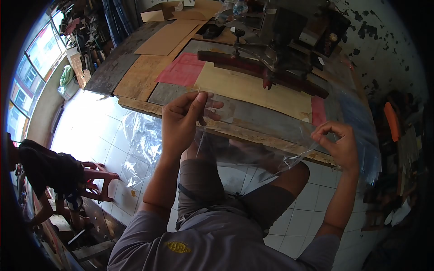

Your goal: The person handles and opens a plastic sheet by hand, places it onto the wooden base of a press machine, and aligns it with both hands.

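Observation:
A clear plastic sheet (293, 159) is stretched between my two hands, in front of the workbench's near edge. My left hand (181, 118) pinches one end between thumb and forefinger, its other fingers loosely spread. At the other end, my right hand (337, 141) is closed in a pinch on the sheet. Beyond them on the bench lies a cream sheet (253, 90) with a pink piece (181, 70) at its left end and another at its right. A press with a long dark red bar (280, 77) stands over the cream sheet.
More clear plastic (143, 135) hangs below the bench's left side. Flat cardboard (162, 39) lies at the back left, and bluish plastic sheets (361, 131) drape over the right end. Another person (47, 165) is at the left beside a red stool (100, 176).

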The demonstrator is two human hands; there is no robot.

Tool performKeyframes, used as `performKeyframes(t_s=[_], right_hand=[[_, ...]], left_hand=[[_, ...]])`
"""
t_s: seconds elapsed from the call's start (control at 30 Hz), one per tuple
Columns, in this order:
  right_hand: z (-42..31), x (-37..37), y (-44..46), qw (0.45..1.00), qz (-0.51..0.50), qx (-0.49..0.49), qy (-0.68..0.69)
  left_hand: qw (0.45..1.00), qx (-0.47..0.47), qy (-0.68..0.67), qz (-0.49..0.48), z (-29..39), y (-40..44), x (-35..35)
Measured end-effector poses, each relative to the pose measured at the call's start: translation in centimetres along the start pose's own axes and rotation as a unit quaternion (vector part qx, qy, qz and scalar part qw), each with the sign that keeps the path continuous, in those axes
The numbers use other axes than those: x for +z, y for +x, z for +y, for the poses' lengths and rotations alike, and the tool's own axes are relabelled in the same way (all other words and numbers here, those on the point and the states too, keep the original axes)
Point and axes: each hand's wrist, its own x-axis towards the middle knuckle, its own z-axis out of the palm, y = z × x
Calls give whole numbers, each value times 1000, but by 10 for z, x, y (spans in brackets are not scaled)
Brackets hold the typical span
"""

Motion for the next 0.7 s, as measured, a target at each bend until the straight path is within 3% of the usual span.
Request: performKeyframes(t_s=[0.53,0.7], right_hand=[[2,-5,2,1000,-13,-3,1],[-4,-2,1,997,-26,-6,73]], left_hand=[[1000,3,3,6,-4,2,1],[999,19,20,25,-9,10,-4]])
